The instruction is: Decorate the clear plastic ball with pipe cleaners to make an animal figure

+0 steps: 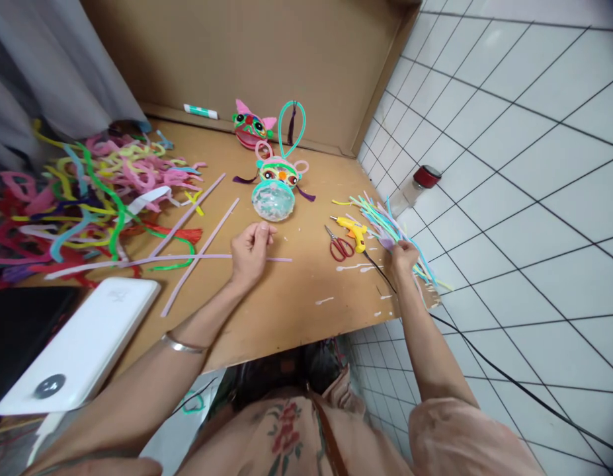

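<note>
My left hand (250, 252) is closed over the table, its thumb pressed against the curled fingers. A light purple pipe cleaner (207, 256) runs beneath it and shows again on its far side; whether the fingers grip anything is hidden. At the table's right edge, my right hand (404, 258) closes its fingers on the pipe cleaners (380, 218) in a loose multicoloured bundle. Just beyond my left hand stands a lion-head lantern (276, 188) with a clear round front, pink loops, dark tassels and a turquoise handle. Two more purple pipe cleaners (202, 254) lie crossed to the left.
A yellow glue gun (352, 231) and red-handled scissors (340, 246) lie left of my right hand. Behind are a second lion head (251, 125) and a glue stick (200, 111). Tangled pipe cleaners (88, 192), a white power bank (82, 344) and a jar (415, 188) are around.
</note>
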A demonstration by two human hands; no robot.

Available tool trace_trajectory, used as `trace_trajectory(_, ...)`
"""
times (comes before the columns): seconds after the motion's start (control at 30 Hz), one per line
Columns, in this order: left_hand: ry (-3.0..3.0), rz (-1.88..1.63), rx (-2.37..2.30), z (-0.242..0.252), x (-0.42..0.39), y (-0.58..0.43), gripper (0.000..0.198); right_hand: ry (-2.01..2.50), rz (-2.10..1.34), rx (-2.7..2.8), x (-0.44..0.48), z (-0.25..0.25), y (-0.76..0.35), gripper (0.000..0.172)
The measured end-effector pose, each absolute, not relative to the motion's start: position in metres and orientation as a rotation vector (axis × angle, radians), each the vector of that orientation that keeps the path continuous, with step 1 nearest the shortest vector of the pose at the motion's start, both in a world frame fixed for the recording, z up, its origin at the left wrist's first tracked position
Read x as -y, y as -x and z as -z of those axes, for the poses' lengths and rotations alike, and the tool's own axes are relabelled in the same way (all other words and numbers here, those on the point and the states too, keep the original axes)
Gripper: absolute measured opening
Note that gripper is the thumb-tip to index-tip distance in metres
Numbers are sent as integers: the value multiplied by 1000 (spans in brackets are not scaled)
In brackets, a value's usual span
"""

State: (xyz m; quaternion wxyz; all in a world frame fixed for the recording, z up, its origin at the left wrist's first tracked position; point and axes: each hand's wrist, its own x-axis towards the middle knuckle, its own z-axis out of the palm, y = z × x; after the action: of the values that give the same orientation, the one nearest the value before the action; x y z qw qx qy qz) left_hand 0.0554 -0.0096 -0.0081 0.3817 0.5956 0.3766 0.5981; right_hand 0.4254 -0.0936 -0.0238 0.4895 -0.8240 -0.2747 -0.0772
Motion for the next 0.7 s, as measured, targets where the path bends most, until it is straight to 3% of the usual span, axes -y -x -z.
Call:
trace_trajectory(0.37, -1584, -1516, -951, 9, 11, -55, 43, 2050, 274, 698, 48, -12, -405, 33)
trace_trajectory(0.57, -1626, -1519, -956, 10, 11, -55, 40, 2588, 206, 1212, 9, -34, -408, 35)
trace_trajectory(0.7, -1666, -1504, -953, 8, 12, -55, 41, 2773, 159, 1231, -5, -31, -413, 32)
